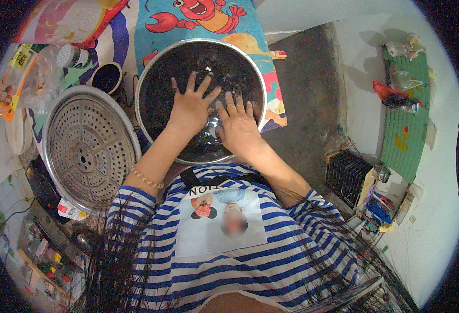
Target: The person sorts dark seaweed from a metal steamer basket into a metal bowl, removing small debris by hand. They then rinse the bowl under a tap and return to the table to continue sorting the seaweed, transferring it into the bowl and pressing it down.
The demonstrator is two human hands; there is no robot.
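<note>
A large round metal-rimmed basin stands before me, with dark, wet, glossy contents that I cannot identify. Over its middle lies my left hand, palm down with fingers spread; their tips touch the dark contents. My right hand is beside it, nearer the basin's right front, also palm down with fingers a little apart. Neither hand grips anything. A bright reflection shows between the two hands. What lies under the palms is hidden.
Left of the basin leans a perforated metal steamer tray. Behind it are a mug, a jar and plastic packaging. A printed cloth covers the table, whose right edge borders the floor. A black slatted object stands right.
</note>
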